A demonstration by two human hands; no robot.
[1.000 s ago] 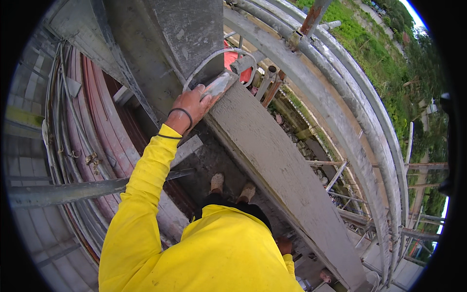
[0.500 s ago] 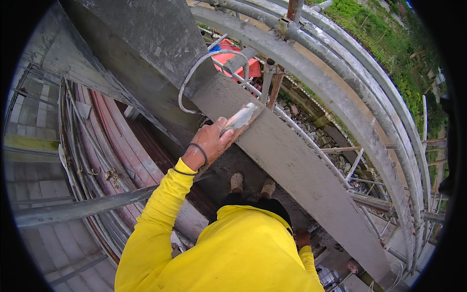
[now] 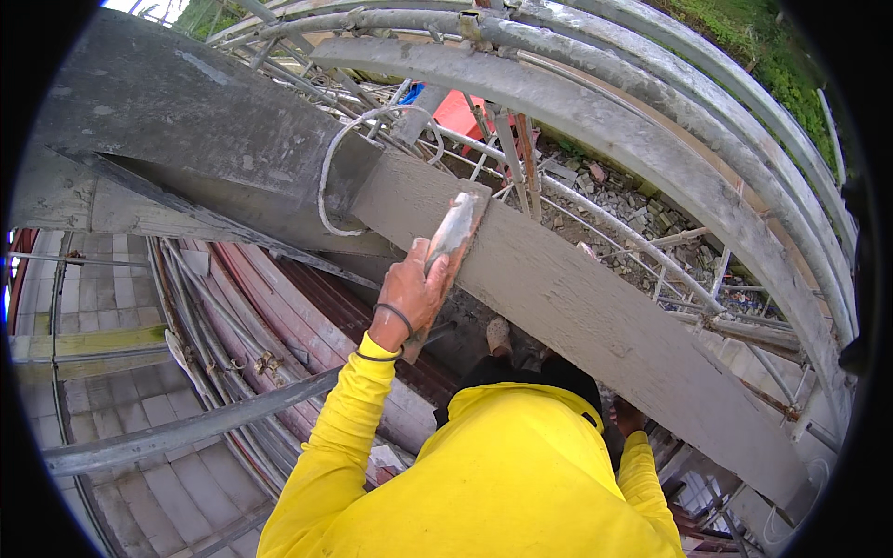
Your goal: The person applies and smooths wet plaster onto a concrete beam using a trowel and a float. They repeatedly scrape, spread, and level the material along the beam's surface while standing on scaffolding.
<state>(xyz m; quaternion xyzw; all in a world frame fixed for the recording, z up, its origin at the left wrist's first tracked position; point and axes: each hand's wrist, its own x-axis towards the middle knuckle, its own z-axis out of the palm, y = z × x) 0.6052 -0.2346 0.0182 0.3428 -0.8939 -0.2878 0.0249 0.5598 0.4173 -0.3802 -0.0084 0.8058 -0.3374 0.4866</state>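
Observation:
My left hand [image 3: 409, 293], with dark bands at its wrist, is closed round the handle of a plastering float [image 3: 458, 232]. The float is long, flat and smeared with grey mortar. It lies across the top of a concrete ledge [image 3: 577, 307] coated in wet-looking grey plaster with a rough texture. My right hand [image 3: 628, 416] hangs low beside the ledge's near side, by my body. Its fingers are dark and partly hidden, so their grip cannot be made out. A pale loop of hose or cable [image 3: 326, 177] rests over the ledge just beyond the float.
Curved metal pipes [image 3: 633, 88] and scaffold tubes run along the outer side, with rubble [image 3: 642, 209] far below. On the left, a metal pole [image 3: 186, 437] crosses near my elbow above bundled pipes and reddish boards [image 3: 298, 307]. My foot [image 3: 499, 337] stands close to the ledge.
The view has turned and shifted. My left hand still grips the float, which now stands more upright across the ledge, its lower end showing below my wrist. My right hand shows more beside the ledge.

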